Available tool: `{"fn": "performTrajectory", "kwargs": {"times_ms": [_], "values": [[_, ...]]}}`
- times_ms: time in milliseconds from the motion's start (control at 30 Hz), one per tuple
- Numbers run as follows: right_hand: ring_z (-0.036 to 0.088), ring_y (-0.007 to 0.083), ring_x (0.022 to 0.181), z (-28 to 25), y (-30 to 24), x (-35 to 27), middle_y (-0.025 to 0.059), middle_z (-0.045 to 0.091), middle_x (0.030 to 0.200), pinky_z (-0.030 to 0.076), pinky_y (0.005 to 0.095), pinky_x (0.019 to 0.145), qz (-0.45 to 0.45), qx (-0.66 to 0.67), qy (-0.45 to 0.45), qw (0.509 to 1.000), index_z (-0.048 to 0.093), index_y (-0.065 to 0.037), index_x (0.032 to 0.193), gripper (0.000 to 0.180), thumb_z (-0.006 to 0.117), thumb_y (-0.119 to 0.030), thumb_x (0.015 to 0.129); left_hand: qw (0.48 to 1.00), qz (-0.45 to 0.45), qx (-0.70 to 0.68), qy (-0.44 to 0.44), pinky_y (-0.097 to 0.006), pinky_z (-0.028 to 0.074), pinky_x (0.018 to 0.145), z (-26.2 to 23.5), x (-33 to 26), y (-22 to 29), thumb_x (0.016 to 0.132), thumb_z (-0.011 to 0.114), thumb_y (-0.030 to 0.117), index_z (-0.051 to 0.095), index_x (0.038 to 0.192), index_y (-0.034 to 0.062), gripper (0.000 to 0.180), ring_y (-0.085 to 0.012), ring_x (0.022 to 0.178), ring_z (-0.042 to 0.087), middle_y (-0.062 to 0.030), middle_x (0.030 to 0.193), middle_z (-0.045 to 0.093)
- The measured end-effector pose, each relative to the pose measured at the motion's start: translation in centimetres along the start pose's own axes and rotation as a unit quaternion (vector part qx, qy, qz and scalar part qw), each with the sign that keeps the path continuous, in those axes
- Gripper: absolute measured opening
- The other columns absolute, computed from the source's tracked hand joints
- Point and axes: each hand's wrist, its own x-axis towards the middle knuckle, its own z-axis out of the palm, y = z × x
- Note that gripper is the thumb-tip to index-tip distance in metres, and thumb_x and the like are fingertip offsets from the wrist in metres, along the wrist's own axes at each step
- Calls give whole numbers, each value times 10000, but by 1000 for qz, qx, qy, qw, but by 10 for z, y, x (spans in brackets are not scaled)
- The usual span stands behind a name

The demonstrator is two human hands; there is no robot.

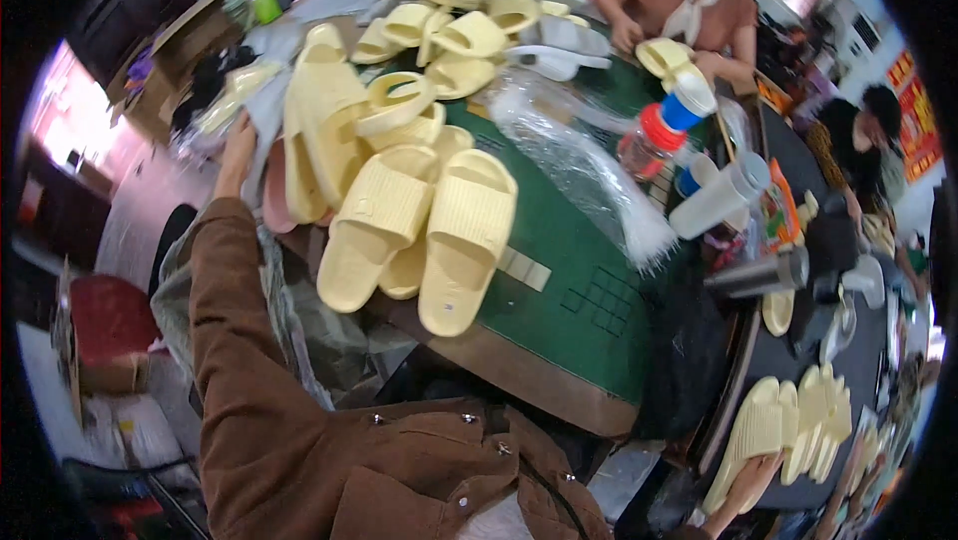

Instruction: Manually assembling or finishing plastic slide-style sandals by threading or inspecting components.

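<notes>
My left hand [238,149] reaches out at the left edge of the table, against a pile of clear plastic bags [242,91]; its fingers are small and partly hidden. Far to the right, my right hand [750,485] grips the lower end of a pale yellow slipper [755,425] standing in a row of similar slippers [816,425] on a dark table. In front of me, a pair of yellow slippers [464,241] lies on top of others on the green tabletop. More yellow slippers [324,116] are heaped beside my left arm, with a pink one [277,191] under them.
Yellow and grey slippers [474,36] pile up at the back. Clear plastic wrap [574,156] crosses the green table [559,315]. A red-lidded jar [654,139], a white bottle [720,196] and a steel flask [758,273] stand at right. Across, a person [689,1] handles slippers.
</notes>
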Motion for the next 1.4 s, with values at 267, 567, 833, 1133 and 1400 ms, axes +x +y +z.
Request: {"fn": "performTrajectory", "kwargs": {"times_ms": [267,567,833,1133,1400], "values": [[450,402,1214,-41,-73,-13,246,297,1459,426,422,943,-28,27,-17,999,313,-26,1428,599,367,-408,971,977,87,189,39,-305,436,882,-58,-17,17,890,479,188,618,1129,-13,341,-219,1009,603,-154,1048,666],[457,394,1212,-52,-87,-14,225,243,1490,450,428,929,36,33,-54,997,337,-81,1432,556,324,-409,984,995,-6,58,86,-269,468,811,-75,-45,41,844,494,84,675,1075,23,299,-137,916,623,-64,1027,678],[446,386,1238,-59,-81,-15,213,229,1499,440,431,945,106,44,-138,984,378,-149,1421,528,345,-427,973,974,147,-115,125,-269,447,888,-24,-123,135,933,473,104,625,1123,7,262,-139,984,595,-57,1075,642],[356,389,1288,-9,-29,17,232,404,1375,297,388,1059,-86,233,-72,966,507,5,1255,445,560,-59,817,962,134,-97,-219,-279,446,854,144,-319,202,927,453,28,620,981,-16,181,-170,929,585,-86,988,640],[437,408,1198,-43,-68,9,209,471,1312,388,400,974,-66,193,-58,977,561,-14,1181,432,579,-28,750,904,163,-129,-375,-290,473,776,216,-417,183,890,450,-74,628,930,-30,188,-217,851,609,-138,928,632]]}}
